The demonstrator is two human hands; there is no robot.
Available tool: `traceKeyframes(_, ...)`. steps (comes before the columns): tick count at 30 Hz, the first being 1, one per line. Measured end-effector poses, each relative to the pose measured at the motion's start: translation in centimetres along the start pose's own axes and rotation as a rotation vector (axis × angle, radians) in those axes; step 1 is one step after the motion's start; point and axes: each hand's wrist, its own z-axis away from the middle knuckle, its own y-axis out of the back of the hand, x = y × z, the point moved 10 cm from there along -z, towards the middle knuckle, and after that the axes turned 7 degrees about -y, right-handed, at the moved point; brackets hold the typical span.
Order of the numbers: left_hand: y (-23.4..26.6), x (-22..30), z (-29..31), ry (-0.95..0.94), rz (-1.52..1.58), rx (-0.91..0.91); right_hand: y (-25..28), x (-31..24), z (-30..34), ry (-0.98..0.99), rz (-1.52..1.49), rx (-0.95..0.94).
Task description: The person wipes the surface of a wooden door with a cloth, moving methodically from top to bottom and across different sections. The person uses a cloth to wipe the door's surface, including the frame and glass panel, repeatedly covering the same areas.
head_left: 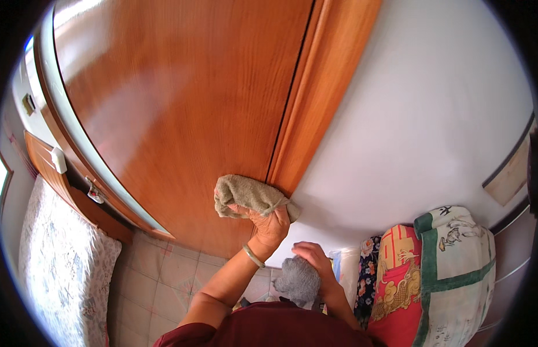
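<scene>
L hand (268,222) is up against the door (182,115), fingers (241,209) curled tight round a tan cloth (249,196), pressing it flat to the wood right by the dark seam w/ the frame (321,87). Cloth's long axis runs left-right, bunched end left, loose end spilling right across the seam toward the white wall (419,127). R hand (312,257) sits lower and nearer the body, fingers closed over a grey cloth (297,281) from above, well below the door work. So L hand is the one on the door; the grey cloth hangs just beneath and right of the L wrist w/ its bangle (253,255). Folded quilts (448,272) stacked near right, bed (61,277) left.
</scene>
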Motion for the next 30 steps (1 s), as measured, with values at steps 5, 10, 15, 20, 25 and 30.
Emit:
traceKeyframes(5,4.8,5.5,-10.7,-0.26,0.034,-0.066,0.9,2.7,-0.2,-0.373,-0.046,0.001)
traceKeyframes(10,6.9,8.6,-15.9,-0.38,0.045,-0.204,1.1,0.5,-3.8,-0.477,-0.903,0.038)
traceKeyframes(15,8.4,7.7,-17.8,-0.427,0.152,-0.254,6.1,-13.8,-9.1,0.442,-0.229,0.211)
traceKeyframes(20,13.3,5.2,-20.3,-0.24,0.802,-0.379,1.9,-13.2,-12.4,0.559,0.494,0.563)
traceKeyframes(25,13.5,6.3,-18.2,-0.497,0.435,-0.42,0.7,-13.1,-12.6,0.537,0.458,0.78)
traceKeyframes(30,12.1,2.5,-15.2,-0.685,0.25,-0.204,1.4,-13.3,-12.9,0.576,0.372,0.684)
